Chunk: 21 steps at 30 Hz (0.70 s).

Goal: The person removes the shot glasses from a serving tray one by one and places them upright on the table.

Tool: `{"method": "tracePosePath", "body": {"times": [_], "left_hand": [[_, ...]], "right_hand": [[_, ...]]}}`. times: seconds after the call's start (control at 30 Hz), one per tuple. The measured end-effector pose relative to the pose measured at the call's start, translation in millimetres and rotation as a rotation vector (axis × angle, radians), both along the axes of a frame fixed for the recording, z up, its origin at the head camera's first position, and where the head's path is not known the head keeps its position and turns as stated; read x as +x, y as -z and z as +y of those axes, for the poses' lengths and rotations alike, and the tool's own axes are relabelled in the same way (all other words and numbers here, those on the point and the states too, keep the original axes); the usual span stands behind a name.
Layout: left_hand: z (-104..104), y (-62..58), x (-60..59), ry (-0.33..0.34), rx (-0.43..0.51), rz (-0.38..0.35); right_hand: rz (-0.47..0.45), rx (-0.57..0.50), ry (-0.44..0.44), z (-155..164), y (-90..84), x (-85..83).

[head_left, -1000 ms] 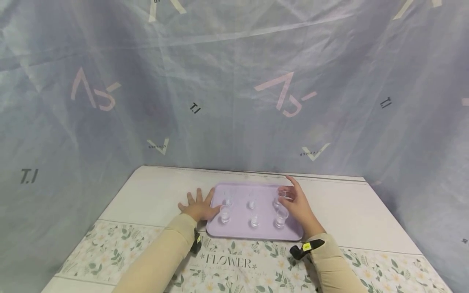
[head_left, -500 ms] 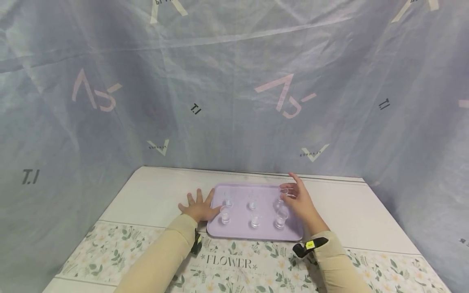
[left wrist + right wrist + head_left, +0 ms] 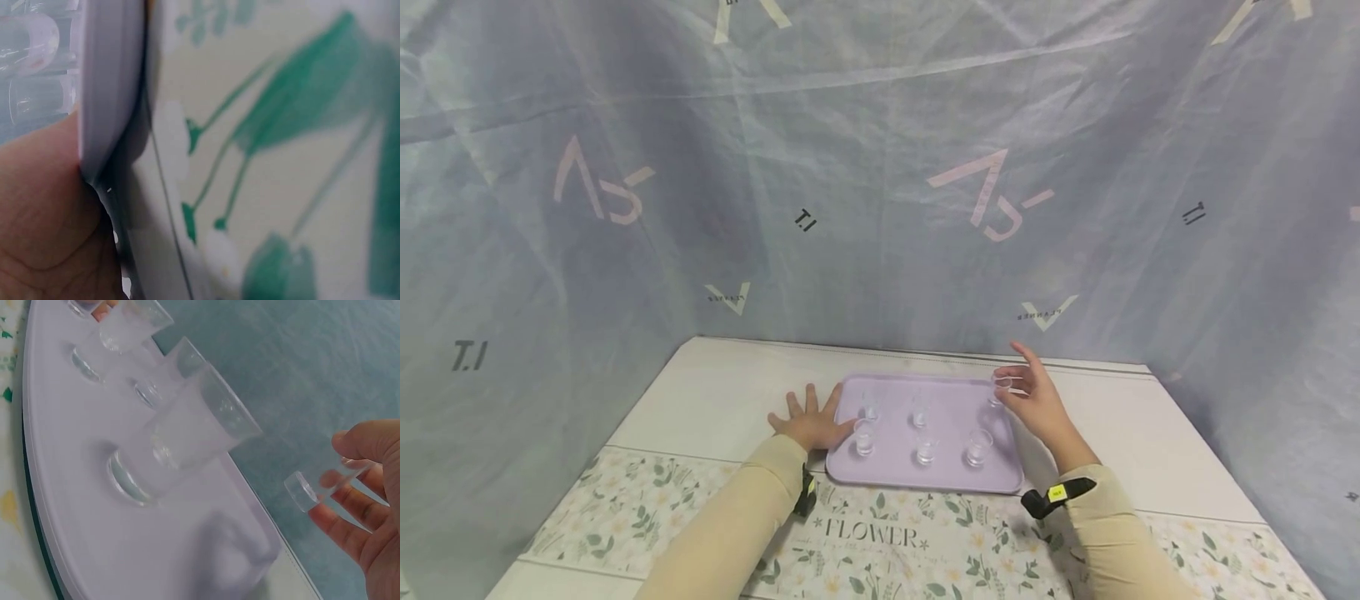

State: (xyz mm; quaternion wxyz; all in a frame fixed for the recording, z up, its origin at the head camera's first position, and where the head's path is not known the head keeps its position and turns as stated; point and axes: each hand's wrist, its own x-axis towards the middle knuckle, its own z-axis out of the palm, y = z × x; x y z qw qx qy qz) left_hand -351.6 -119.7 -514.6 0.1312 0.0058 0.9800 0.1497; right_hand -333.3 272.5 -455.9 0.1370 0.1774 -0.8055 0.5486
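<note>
My right hand [image 3: 1037, 407] pinches a small clear shot glass [image 3: 303, 491] between thumb and fingers, above the back right corner of a lilac tray [image 3: 951, 479]. In the right wrist view the glass is raised off the tray, its thick base pointing away from the palm. My left hand [image 3: 811, 427] lies with fingers spread on the table at the tray's left edge, its thumb over the rim. Near that thumb stands a shot glass [image 3: 864, 439]. A middle glass [image 3: 926, 452] and a right glass [image 3: 978, 450] complete the front row.
Two more shot glasses, a left one [image 3: 870, 410] and a centre one [image 3: 919, 414], stand farther back on the tray. The white table [image 3: 730, 383] has a floral cloth [image 3: 655, 500] along its front. A grey-blue curtain [image 3: 880, 275] hangs behind and at both sides.
My right hand has lifted the back right shot glass and carried it up and to the right. The left hand has stayed in place.
</note>
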Motion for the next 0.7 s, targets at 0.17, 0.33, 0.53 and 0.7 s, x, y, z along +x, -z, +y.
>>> {"method": "tracePosePath", "body": {"times": [0.17, 0.33, 0.53, 0.7], "left_hand": [[3, -14.8, 10.4, 0.003, 0.000, -0.008], [0, -3.6, 1.6, -0.005, -0.006, 0.005], [0, -2.1, 0.7, -0.011, 0.003, 0.005], [2, -5.3, 6.3, -0.007, 0.005, 0.012]], "right_hand": [[-0.008, 0.017, 0.013, 6, 2.9, -2.4], [0.017, 0.030, 0.020, 11, 3.7, -5.2], [0.012, 0.061, 0.042, 16, -2.5, 3.1], [-0.006, 0.087, 0.049, 18, -15.7, 17.3]]}}
